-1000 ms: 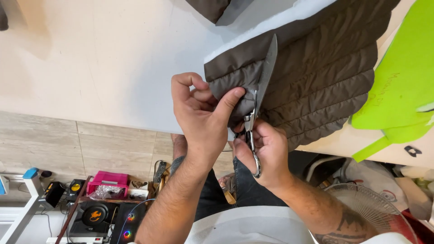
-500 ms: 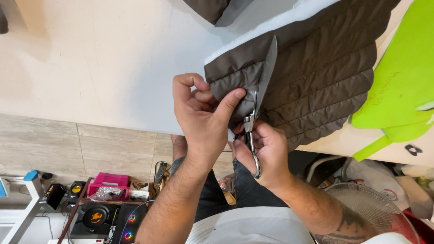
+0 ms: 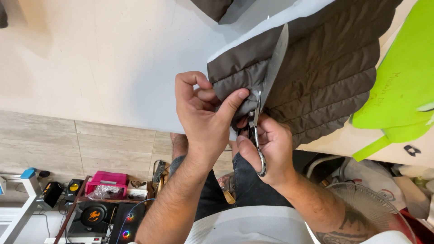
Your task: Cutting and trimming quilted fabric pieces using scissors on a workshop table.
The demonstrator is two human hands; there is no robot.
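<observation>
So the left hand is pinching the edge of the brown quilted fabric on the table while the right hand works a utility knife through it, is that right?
Not quite: the head view shows the right hand working scissors, not a utility knife. The left hand does pinch the edge of the brown quilted fabric on the table.

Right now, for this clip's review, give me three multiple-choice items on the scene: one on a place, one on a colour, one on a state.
1. Where is the left hand?
A. pinching the quilted fabric's near edge
B. flat on the table
C. on the fan

2. What colour is the sheet right of the fabric?
A. red
B. bright green
C. blue

3. How do the scissors stand?
A. lying on the floor
B. in the right hand, blades at the fabric
C. hanging from a hook

Answers: 1 A, thumb and fingers clamp the edge. 2 B, it is plainly lime green. 3 B, right fingers are through the handles, blades across the fabric.
</observation>
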